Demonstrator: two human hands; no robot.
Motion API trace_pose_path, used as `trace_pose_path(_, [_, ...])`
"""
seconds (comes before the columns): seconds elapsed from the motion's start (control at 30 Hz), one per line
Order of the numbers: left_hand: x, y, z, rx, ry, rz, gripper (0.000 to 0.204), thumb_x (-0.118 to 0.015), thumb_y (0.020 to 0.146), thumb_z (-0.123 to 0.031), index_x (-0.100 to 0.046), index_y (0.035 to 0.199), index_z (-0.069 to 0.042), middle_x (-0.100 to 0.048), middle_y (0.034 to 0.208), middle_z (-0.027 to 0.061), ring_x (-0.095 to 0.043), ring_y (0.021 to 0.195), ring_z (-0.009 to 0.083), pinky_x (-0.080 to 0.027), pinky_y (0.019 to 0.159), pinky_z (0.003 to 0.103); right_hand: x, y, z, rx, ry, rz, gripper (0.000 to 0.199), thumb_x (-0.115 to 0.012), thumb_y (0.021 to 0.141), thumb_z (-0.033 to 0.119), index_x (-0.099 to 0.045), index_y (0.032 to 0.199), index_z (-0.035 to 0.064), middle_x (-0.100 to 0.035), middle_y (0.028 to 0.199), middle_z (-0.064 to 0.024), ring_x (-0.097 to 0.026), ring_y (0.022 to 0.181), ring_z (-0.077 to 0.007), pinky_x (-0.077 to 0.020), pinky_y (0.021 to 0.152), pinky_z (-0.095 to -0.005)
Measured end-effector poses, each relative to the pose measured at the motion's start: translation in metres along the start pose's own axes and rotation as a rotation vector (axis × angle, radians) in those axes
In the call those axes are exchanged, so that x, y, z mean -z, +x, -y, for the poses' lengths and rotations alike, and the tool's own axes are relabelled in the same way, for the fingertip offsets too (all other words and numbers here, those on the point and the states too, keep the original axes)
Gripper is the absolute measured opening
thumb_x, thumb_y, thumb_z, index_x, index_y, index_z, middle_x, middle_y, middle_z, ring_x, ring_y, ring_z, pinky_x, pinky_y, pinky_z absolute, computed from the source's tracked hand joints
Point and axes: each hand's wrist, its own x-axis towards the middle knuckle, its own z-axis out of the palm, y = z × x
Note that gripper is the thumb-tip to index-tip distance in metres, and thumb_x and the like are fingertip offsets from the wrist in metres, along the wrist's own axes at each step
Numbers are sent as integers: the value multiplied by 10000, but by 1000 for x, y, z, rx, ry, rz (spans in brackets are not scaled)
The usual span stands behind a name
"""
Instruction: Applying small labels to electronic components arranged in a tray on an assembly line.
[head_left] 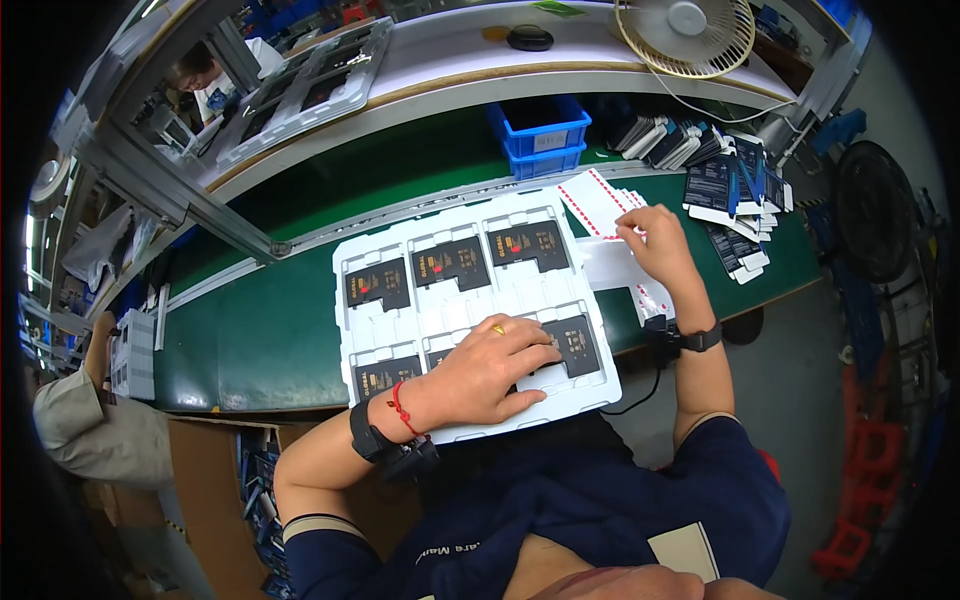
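Creased navy shirt, ridged tray

Tray lay on bench w/ batteries in 2 rows; L hand over front row, R hand by sheets just R of tray. Bins stood behind, box pile far R, fan on back shelf, carton low L.

The tray is white; its flat packs are black, printed in gold, with small red spots on the upper row. Between one and two o'clock from it, white sheets carry rows of red marks; at two, the boxes are dark with white edges. The bench top is green, the bins past twelve o'clock bright blue, the fan at one o'clock cream.
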Motion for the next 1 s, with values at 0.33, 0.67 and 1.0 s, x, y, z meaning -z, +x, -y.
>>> trace_pose_path(0.33, [-3,-16,16,58,-236,13,426,-698,812,-192,-552,1189,-59,-593,1120,126,-546,1127,323,-378,992,452,-83,-14,-43,130,-60,-106,87,-644,692,29,-625,777,21,-571,815,-193,-535,829,-392,-412,745,-483])
trace_pose_path(0.67, [-24,-14,17,-40,-232,-120,407,-760,712,-209,-581,1039,-47,-589,962,112,-554,1016,316,-379,955,445,-72,-29,-65,-67,133,102,79,-574,812,-17,-499,789,-24,-504,705,-158,-502,641,-276,-410,600,-369])
trace_pose_path(1.0, [-36,-10,31,-26,-229,-189,321,-685,735,-308,-667,937,-60,-639,828,81,-599,891,301,-410,886,425,-42,-67,-63,-267,784,-67,83,-602,947,108,-580,955,28,-619,921,-99,-616,838,-208,-523,720,-314])
